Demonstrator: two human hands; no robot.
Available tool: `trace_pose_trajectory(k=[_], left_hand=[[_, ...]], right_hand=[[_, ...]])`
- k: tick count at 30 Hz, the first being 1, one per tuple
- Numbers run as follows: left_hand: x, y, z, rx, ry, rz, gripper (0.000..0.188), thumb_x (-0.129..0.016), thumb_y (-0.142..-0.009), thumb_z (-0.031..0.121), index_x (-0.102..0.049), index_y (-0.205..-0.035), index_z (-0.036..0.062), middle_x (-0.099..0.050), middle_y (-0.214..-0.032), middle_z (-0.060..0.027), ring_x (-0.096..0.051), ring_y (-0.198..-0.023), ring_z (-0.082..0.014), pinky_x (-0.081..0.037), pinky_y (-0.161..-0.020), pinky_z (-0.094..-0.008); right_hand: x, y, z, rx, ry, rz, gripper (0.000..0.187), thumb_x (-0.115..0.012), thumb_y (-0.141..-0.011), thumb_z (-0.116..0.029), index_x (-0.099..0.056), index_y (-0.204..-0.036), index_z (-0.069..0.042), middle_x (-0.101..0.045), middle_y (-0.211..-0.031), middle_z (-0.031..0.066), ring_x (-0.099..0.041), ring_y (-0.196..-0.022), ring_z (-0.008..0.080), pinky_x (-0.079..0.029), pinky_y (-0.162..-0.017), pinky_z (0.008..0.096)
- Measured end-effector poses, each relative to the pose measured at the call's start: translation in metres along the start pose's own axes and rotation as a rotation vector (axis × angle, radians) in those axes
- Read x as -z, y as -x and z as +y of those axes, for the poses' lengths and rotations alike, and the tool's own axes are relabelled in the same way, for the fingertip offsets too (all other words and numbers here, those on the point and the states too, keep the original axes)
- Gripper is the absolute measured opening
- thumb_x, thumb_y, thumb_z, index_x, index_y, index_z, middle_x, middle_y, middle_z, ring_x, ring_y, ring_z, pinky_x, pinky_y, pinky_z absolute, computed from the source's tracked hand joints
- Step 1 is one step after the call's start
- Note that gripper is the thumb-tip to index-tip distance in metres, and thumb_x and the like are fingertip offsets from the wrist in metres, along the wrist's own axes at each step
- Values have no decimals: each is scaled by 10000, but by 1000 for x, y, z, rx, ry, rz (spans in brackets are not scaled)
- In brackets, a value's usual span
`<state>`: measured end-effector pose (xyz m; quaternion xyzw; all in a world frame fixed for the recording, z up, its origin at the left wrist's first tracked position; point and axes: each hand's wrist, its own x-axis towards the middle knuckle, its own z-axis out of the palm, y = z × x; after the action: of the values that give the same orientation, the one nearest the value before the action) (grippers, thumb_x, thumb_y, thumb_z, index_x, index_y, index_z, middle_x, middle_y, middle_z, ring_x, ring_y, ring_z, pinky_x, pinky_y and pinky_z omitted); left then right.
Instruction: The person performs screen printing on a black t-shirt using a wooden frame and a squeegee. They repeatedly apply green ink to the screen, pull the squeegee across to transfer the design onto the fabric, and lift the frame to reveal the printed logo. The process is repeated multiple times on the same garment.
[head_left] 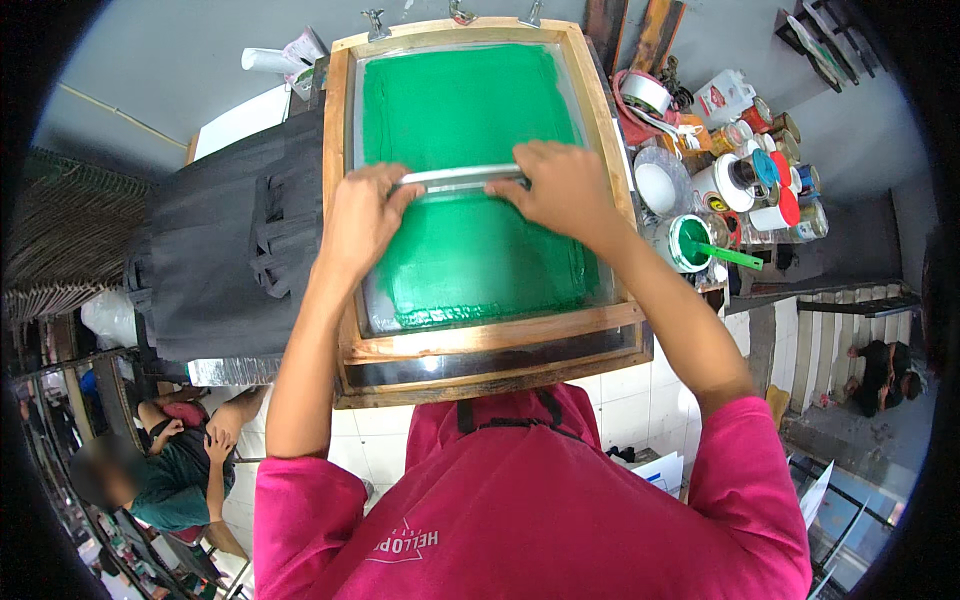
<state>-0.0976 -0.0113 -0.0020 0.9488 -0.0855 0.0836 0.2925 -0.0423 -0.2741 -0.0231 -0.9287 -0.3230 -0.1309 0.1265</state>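
So both bare hands are on the bar here; the left hand [368,222] is wrapped round its left end and the right hand [562,192] round its right end, thumbs on the near side and fingers over the far side; pretty even two-handed grip. The pale bar [460,180] lies crosswise around the middle of the screen, well apart from both the far and near ends of the wooden frame [338,140]; clamps [376,25] sit along the frame's far edge.

Progress-wise, I'd call it partway through a pass; green layer [455,100] covers most of the mesh on both sides of the bar, so the spreading looks largely done; the far part looks flat and fairly even, while the near part is shinier, with a thick wet ridge [470,313] by the near edge, so that bit seems less worked. About half the screen lies on either side of the bar; can't tell which way it's going from one view, and whatever is under the mesh is hidden.

There's plenty of green in the white tub [660,241] just right of the frame, with a green-handled tool [735,256] sticking out; black fabric [215,245] lies spread out on the left.
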Motion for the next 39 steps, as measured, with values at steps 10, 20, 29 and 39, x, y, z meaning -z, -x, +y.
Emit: trace_pose_trajectory(k=[10, 20, 29, 39], left_hand=[[2, 136, 46, -61, 12, 4, 158, -761, -828, 87, -742, -972, 25, -725, -929, -141, -670, -891, -345, -518, -812, -422], [-21, 195, -15, -214, -323, 223, 1279, -900, -619, 569, -262, -1591, 34, -351, -1621, -208, -253, -1535, -399, -49, -1226, -657], [75, 97, 49, -231, 240, 923, 1449, -943, -582, 576, -69, -1620, 68, -217, -1647, -258, -254, -1521, -390, -220, -1246, -524], [32, 34, -86, 481, -288, -103, 685, -854, -776, 402, -639, -1241, -52, -680, -1176, -245, -609, -1176, -376, -396, -1052, -479]], right_hand=[[16, 127, -71, 9, -33, -1, 367, -769, -783, -403, -615, -857, -78, -603, -850, 72, -616, -774, 274, -453, -653, 409], [33, 132, -74, 70, -151, 179, 282, -728, -708, -159, -667, -974, -86, -667, -985, 64, -661, -916, 256, -509, -781, 403], [188, 16, -62, 199, 203, 534, 271, -752, -754, -201, -733, -1008, -110, -708, -923, 64, -692, -826, 252, -526, -710, 408], [297, -133, -38, 8, 84, 568, 414, -740, -875, -318, -750, -1039, 61, -738, -936, 263, -720, -863, 390, -544, -852, 439]])
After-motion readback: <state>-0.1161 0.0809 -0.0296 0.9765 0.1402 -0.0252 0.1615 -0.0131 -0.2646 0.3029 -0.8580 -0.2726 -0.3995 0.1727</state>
